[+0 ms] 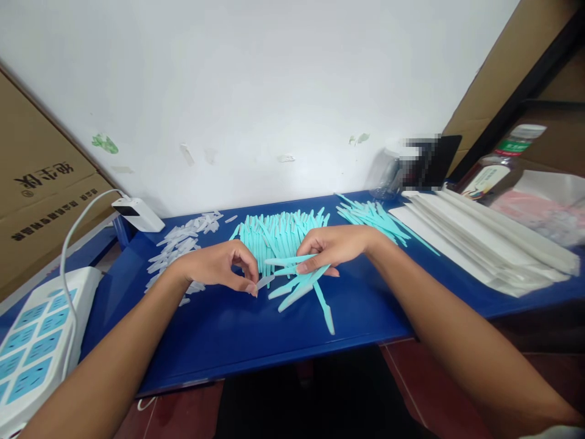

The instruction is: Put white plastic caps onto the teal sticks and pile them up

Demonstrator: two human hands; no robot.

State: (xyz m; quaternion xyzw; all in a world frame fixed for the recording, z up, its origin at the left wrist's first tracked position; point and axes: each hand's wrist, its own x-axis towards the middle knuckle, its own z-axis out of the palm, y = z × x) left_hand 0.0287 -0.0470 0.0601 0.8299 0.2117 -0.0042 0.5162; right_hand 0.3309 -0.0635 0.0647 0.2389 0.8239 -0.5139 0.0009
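My left hand pinches a small clear plastic cap between thumb and fingertips. Several teal eyebrow razors are fanned out in my right hand, gripped by the thumb and fingers, and one points down toward the table's front. The cap's end is close to the tip of a held razor; whether they touch I cannot tell. Behind my hands lies a dense row of teal razors. A looser pile of razors is to the right. Scattered clear caps lie at the left, partly behind my left forearm.
A blue table stands against a white wall. On the left are a power strip, a white device with a cable and a cardboard box. Stacked white packets and a bottle are on the right.
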